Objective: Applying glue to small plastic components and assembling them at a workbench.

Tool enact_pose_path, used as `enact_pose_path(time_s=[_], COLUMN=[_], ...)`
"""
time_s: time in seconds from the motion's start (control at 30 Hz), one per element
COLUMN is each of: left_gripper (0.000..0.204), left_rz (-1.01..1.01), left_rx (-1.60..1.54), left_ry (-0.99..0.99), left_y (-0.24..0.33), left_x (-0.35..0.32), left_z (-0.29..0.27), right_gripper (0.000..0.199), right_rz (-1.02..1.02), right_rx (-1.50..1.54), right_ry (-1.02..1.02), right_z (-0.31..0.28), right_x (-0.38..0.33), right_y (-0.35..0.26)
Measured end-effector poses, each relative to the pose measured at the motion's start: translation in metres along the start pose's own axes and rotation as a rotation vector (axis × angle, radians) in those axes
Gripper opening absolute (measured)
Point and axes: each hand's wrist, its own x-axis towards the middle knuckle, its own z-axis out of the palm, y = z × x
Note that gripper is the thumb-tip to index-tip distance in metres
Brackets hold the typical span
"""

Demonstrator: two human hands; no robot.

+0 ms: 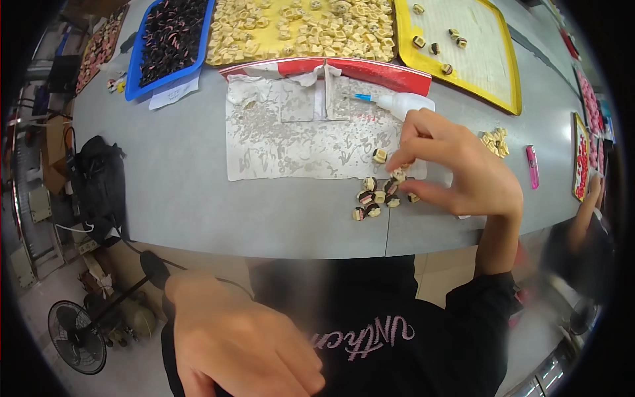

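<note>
Landmark: glue-stained paper sheet (pixel 297 142), lying flat on the grey table (pixel 198 205); every place below is reckoned from it.

Right hand: right hand (pixel 456 165) at the sheet's lower right corner; thumb and fingertips drawn together over the small pieces there, seemingly pinching one, though the piece itself is too small to make out for certain; forearm in a dark sleeve.

Left hand: left hand (pixel 238 344) well below the sheet, off the table and close to the camera; blurred; fingers loosely curled, nothing visible in it; whether it grips anything cannot be told.

Pieces in work: cluster of small beige-and-dark pieces (pixel 377 198) just off the sheet's lower right corner, on the bare table; one single piece (pixel 380 155) standing apart on the sheet itself, near the fingertips.

Glue: white glue bottle with blue nozzle (pixel 397 102) lying on its side at the sheet's upper right edge, just above the right hand, nozzle pointing left.

Stock: yellow tray of beige pieces (pixel 304 30) above the sheet; blue tray of dark pieces (pixel 169 40) above and left; second yellow tray (pixel 503 79), nearly bare, above and right; small beige heap (pixel 495 141) to the right.

Other: pink lighter-like item (pixel 532 165) far right; another person's arm (pixel 589 212) beyond it.

Step in hand (judged): sorting or picking up one assembled piece from the cluster.

Next move calls for (judged): a fine fingertip grip on one piece without scattering its neighbours; the bottle within easy reach if gluing is wanted.
</note>
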Motion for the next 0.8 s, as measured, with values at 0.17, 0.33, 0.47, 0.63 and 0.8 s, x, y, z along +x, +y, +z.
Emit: enact_pose_path(time_s=[0.17, 0.33, 0.47, 0.63, 0.8], left_gripper=[0.036, 0.036, 0.035, 0.033, 0.034], left_rz=[0.062, 0.075, 0.097, -0.03, 0.086], left_rx=[-0.081, -0.261, -0.327, -0.427, -0.256], left_ry=[-0.008, -0.094, -0.03, -0.111, -0.131], left_y=[-0.016, -0.018, -0.016, -0.015, -0.016], left_x=[0.0, 0.004, 0.009, 0.023, 0.012], left_z=[0.01, 0.018, 0.026, 0.024, 0.041], right_gripper=[0.03, 0.029, 0.024, 0.019, 0.015], right_rz=[0.013, 0.039, -0.023, -0.021, -0.058], right_rx=[-0.034, -0.06, -0.095, -0.133, -0.164], right_ry=[-0.046, -0.068, 0.019, 0.061, 0.112], right_z=[0.01, 0.012, 0.016, 0.016, 0.016], right_x=[-0.003, -0.001, 0.002, 0.005, 0.005], right_y=[0.005, 0.003, 0.005, 0.003, 0.004])
